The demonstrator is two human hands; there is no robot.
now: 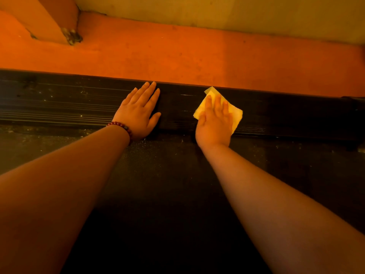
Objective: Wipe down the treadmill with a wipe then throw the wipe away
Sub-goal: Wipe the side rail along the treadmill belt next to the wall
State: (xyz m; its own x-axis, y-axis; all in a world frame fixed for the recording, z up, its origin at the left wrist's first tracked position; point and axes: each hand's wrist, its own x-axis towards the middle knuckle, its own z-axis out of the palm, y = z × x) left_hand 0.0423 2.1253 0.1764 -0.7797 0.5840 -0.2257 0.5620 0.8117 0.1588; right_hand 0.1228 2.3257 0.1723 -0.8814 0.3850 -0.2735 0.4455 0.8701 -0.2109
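Belt (pixel 158 194): dark, under both forearms.
Left grip (pixel 138 113): fingers straight, flat on the side rail (pixel 59 101), holding nothing; bead bracelet (pixel 126 129) at the wrist.
Right grip (pixel 214 123): fingers straight, pressing the wipe (pixel 236 113).
Wipe: yellow, flat on the same rail, near the orange floor (pixel 177 56).

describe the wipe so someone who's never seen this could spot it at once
Find the black ribbed rail below the orange floor. On it, the right hand presses flat on a square wipe. It is the only pale yellow thing; the left hand lies bare.
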